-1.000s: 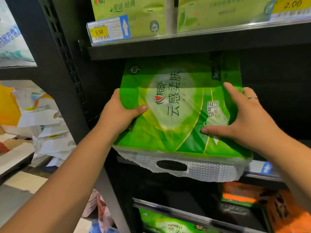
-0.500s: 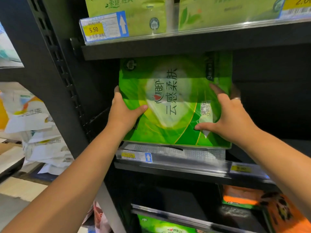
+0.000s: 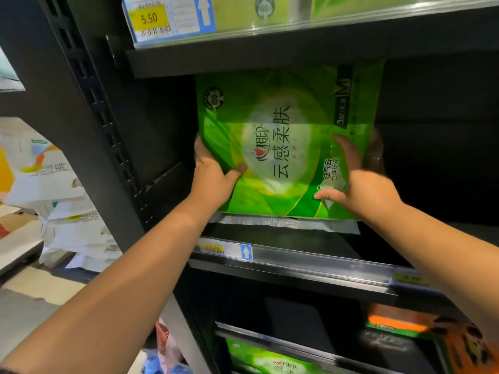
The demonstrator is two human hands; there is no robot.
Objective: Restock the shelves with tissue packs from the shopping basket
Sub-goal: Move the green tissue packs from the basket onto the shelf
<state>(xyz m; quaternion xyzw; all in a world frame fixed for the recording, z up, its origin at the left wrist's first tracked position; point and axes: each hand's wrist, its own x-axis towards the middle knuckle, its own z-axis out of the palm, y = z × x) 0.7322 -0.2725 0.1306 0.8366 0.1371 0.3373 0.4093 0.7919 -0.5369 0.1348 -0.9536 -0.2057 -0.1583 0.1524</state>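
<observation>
While the upper shelf [image 3: 297, 49] overhangs (price tag [image 3: 162, 20] 5.50), I note left hand [image 3: 213, 179] and right hand [image 3: 361, 184] clasping the tissue pack [image 3: 283, 125].

The green tissue pack [image 3: 286, 147] I grip: brand 心相印, title 云感柔肤, a "100" badge at upper left, "M" and "3" on its dark strip, 空气云 at lower right. The yellow price tag [image 3: 149, 18] on the upper shelf rail [image 3: 324, 20]: 5.50. The lower price tag [image 3: 212, 248]: figures blurred.

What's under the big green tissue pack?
A white handle flap pokes out beneath the green tissue pack, lying on the black shelf. The pack covers the spot right below it, so anything else there is hidden.
</observation>
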